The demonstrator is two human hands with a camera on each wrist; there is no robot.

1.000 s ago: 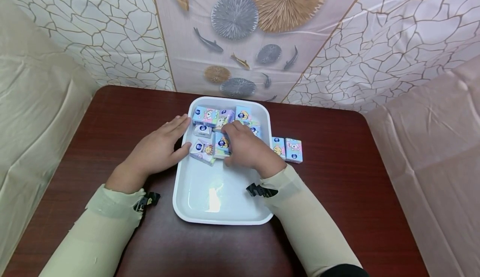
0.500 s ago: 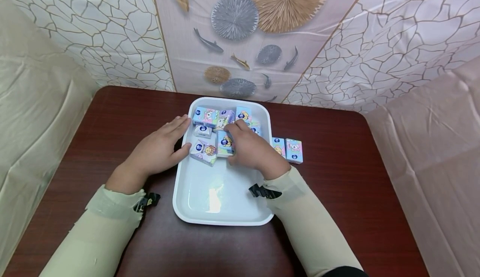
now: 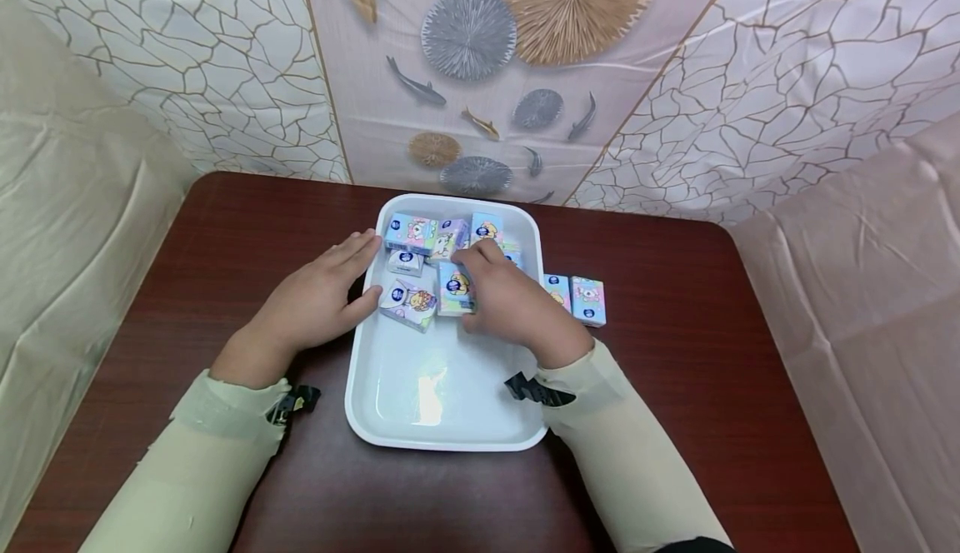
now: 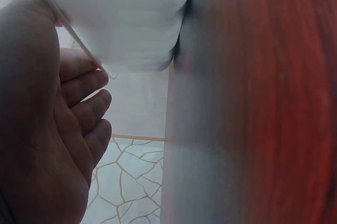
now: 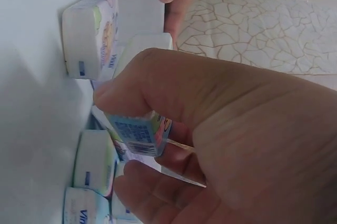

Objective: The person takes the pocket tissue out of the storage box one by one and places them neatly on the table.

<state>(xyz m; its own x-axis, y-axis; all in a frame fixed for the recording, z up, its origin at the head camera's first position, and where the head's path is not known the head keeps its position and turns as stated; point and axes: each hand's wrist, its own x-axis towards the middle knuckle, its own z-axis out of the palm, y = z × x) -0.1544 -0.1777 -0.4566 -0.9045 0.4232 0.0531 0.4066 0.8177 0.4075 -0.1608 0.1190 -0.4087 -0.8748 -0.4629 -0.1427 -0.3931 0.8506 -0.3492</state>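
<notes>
My right hand (image 3: 510, 303) pinches a blue tissue pack (image 3: 453, 288) between thumb and fingers, over the far half of a white tray (image 3: 420, 403). In the right wrist view the thumb lies across the held pack's near side. Just left of it a lilac tissue pack (image 3: 408, 301) lies slanted in the tray. Behind are several more packs, among them a blue one (image 3: 410, 232) at the far left corner and a purple one (image 3: 448, 239). My left hand (image 3: 311, 299) touches the tray's left rim, fingers straight. The right hand partly hides a few packs.
Two tissue packs, one with a yellow figure (image 3: 557, 288) and one pink and blue (image 3: 588, 301), sit on the dark wooden table (image 3: 675, 353) against the tray's right side. A patterned cloth (image 3: 480, 137) hangs behind the table.
My right hand has shifted slightly to the right with the blue tissue pack, opening a gap to the lilac pack. My left hand has stayed still on the rim.
</notes>
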